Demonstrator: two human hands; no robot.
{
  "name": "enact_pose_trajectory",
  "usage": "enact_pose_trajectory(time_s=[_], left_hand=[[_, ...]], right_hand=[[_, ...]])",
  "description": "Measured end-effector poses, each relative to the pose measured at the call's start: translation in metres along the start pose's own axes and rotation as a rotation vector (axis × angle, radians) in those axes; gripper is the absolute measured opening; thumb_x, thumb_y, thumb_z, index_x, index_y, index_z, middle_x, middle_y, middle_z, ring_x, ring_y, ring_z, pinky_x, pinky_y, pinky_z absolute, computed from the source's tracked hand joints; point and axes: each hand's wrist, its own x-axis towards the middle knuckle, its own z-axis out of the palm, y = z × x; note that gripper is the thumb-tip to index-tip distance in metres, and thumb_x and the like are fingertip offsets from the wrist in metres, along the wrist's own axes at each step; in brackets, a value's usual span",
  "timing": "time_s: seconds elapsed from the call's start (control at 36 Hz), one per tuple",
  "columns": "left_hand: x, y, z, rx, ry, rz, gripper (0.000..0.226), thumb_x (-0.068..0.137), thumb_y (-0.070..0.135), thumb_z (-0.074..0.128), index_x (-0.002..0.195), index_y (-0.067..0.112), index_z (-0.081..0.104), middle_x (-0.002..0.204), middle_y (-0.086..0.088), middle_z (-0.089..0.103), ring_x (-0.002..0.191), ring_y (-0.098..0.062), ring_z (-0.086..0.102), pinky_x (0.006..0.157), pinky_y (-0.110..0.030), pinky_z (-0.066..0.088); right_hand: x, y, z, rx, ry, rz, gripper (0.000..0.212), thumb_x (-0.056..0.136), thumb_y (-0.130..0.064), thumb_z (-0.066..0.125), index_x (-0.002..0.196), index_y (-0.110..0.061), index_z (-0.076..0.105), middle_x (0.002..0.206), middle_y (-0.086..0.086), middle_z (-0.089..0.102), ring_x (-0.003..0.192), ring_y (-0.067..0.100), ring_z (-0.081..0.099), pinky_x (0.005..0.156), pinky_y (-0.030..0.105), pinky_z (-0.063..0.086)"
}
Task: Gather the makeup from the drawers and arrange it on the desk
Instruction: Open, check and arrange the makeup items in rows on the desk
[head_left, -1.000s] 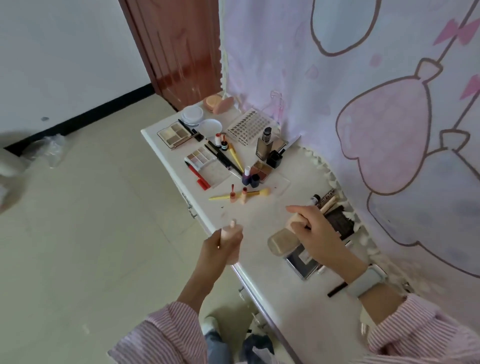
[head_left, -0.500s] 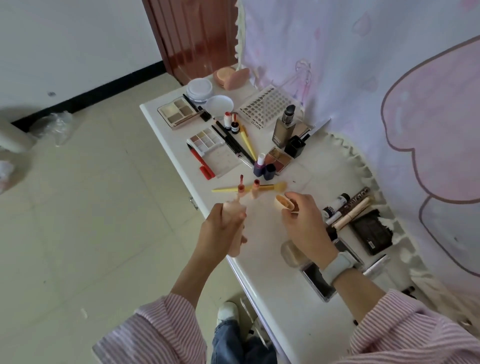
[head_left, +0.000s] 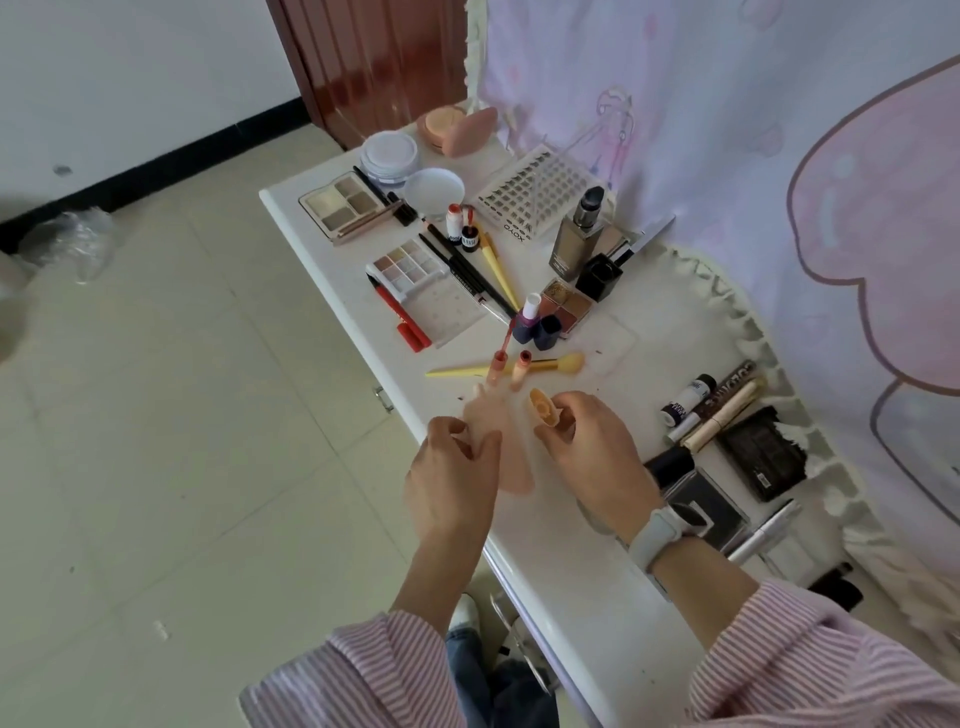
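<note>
My left hand (head_left: 452, 478) grips a peach-pink tube (head_left: 511, 462), blurred by motion, over the white desk's (head_left: 571, 582) front edge. My right hand (head_left: 587, 452) pinches a small tan cap (head_left: 545, 410) just right of the tube. Beyond my hands lie a yellow brush (head_left: 498, 368) and two small lip tints (head_left: 506, 369). Further back are two eyeshadow palettes (head_left: 348, 208), (head_left: 410, 267), pencils, nail polishes (head_left: 530, 325) and a foundation bottle (head_left: 576, 241).
A lash tray (head_left: 535, 200), round powder jars (head_left: 389, 158) and a pink puff case (head_left: 457, 130) sit at the desk's far end. Dark compacts (head_left: 761, 452), tubes and a pen lie right of my right hand. A frilled printed cloth hangs on the right. A drawer handle (head_left: 382, 400) shows below the desk edge.
My right hand left the tan bottle on the desk and came forward with its cap toward the tube. My left hand raised the tube over the desk edge.
</note>
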Motion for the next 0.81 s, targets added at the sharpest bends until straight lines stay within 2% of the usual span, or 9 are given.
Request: enact_pose_trajectory(time_s=[0.11,0.25,0.36,0.44,0.53,0.61,0.67,0.75,0.81], left_hand=[[-0.002,-0.003,-0.001,0.021,-0.026,-0.014,0.031,0.087,0.043,0.057,0.105,0.018,0.05,0.088,0.006,0.059,0.077,-0.014,0.054,0.065,-0.027,0.042],[-0.002,-0.008,-0.005,-0.02,-0.015,-0.003,0.03,0.089,0.039,0.055,0.109,0.018,0.053,0.1,0.005,0.058,0.082,-0.012,0.053,0.067,-0.025,0.038],[0.01,-0.007,-0.008,-0.098,0.063,0.091,0.025,0.09,0.029,0.057,0.108,0.012,0.06,0.105,-0.001,0.058,0.092,-0.017,0.055,0.074,-0.024,0.039],[0.026,0.004,-0.011,-0.092,0.073,0.19,0.024,0.089,0.023,0.059,0.109,0.01,0.061,0.107,-0.004,0.058,0.096,-0.019,0.055,0.08,-0.027,0.043],[0.039,0.017,-0.014,-0.077,0.045,0.271,0.025,0.089,0.021,0.059,0.112,0.01,0.06,0.109,-0.004,0.058,0.092,-0.016,0.056,0.082,-0.031,0.047],[0.039,0.019,-0.016,-0.075,0.049,0.304,0.024,0.09,0.017,0.058,0.112,0.011,0.06,0.11,-0.004,0.059,0.088,-0.013,0.054,0.08,-0.029,0.047],[0.033,0.015,-0.018,-0.094,0.077,0.322,0.022,0.089,0.015,0.059,0.11,0.01,0.061,0.107,-0.004,0.059,0.089,-0.013,0.054,0.082,-0.032,0.047],[0.02,0.004,-0.016,-0.094,0.106,0.332,0.019,0.087,0.013,0.061,0.106,0.009,0.064,0.106,-0.004,0.06,0.099,-0.021,0.055,0.088,-0.038,0.046],[0.013,-0.001,-0.012,-0.076,0.115,0.356,0.019,0.086,0.012,0.062,0.105,0.01,0.065,0.106,-0.005,0.062,0.102,-0.025,0.055,0.088,-0.043,0.047]], right_hand=[[-0.01,0.001,-0.007,0.01,-0.013,-0.025,0.038,0.086,-0.028,0.061,0.12,-0.011,0.055,0.094,0.0,0.058,0.084,0.016,0.051,0.08,0.034,0.045],[-0.029,0.013,-0.029,-0.019,0.059,-0.183,0.04,0.083,-0.033,0.044,0.107,-0.006,0.062,0.086,0.0,0.058,0.076,0.011,0.048,0.069,0.04,0.049],[-0.032,0.024,-0.037,-0.02,0.082,-0.133,0.025,0.084,-0.013,0.057,0.107,-0.007,0.063,0.089,-0.004,0.054,0.082,0.016,0.051,0.077,0.042,0.049],[-0.028,0.024,-0.035,-0.019,0.087,-0.083,0.026,0.083,-0.006,0.061,0.109,-0.008,0.063,0.09,-0.004,0.054,0.085,0.016,0.051,0.08,0.038,0.048],[-0.028,0.019,-0.033,-0.06,0.074,-0.113,0.03,0.082,-0.021,0.054,0.108,-0.01,0.063,0.092,0.001,0.062,0.085,0.018,0.054,0.077,0.043,0.049],[-0.033,0.016,-0.035,-0.158,-0.036,-0.155,0.051,0.079,-0.044,0.039,0.116,-0.016,0.059,0.104,-0.002,0.061,0.097,0.019,0.054,0.082,0.039,0.04],[-0.04,0.02,-0.038,-0.262,-0.072,-0.253,0.056,0.078,-0.054,0.041,0.122,-0.021,0.052,0.111,-0.005,0.058,0.105,0.015,0.048,0.084,0.035,0.034],[-0.052,0.029,-0.043,-0.402,-0.271,-0.297,0.076,0.071,-0.07,0.039,0.134,-0.03,0.03,0.13,-0.007,0.045,0.123,0.011,0.028,0.098,0.037,0.022],[-0.06,0.039,-0.044,-0.508,-0.333,-0.323,0.085,0.065,-0.071,0.042,0.138,-0.031,0.025,0.135,-0.006,0.041,0.128,0.015,0.023,0.102,0.037,0.014]])
